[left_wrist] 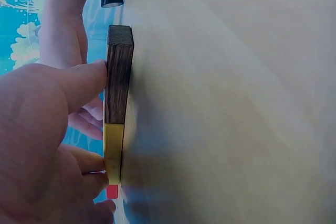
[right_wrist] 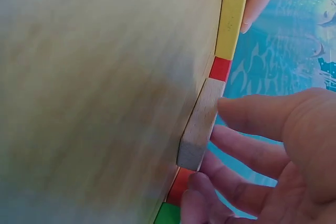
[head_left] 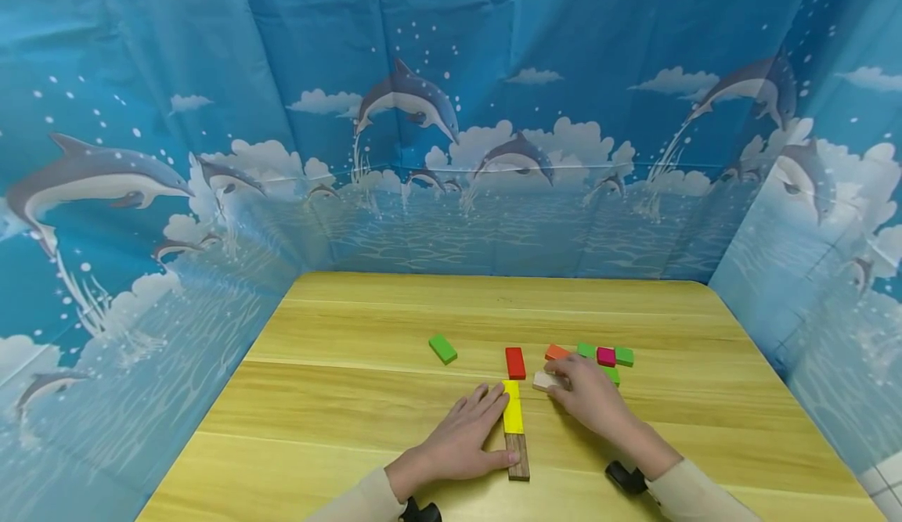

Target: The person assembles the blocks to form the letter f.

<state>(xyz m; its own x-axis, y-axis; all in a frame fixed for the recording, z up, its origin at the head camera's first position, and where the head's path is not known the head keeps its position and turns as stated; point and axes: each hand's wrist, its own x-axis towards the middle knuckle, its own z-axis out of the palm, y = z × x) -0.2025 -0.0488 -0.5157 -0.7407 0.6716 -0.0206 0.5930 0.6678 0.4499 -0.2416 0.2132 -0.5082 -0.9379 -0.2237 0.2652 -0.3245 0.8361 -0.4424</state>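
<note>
My left hand (head_left: 468, 441) rests with fingers extended, fingertips on a yellow block (head_left: 513, 408) and thumb on a dark brown wood-grain block (head_left: 517, 459). These two lie end to end in a straight row. A pale wooden block (right_wrist: 199, 127) is pinched between the thumb and fingers of my right hand (head_left: 590, 397), low over the tabletop. Beyond the yellow block's far end lies a red block (head_left: 515, 363). The right fingers partly cover the pale block in the head view.
Behind the right hand sit an orange block (head_left: 557, 351), several green blocks (head_left: 623, 357) and a magenta block (head_left: 605, 356). A lone green block (head_left: 442, 349) lies to the left on the wooden table (head_left: 352, 326). A dolphin-print curtain (head_left: 437, 217) hangs around the table.
</note>
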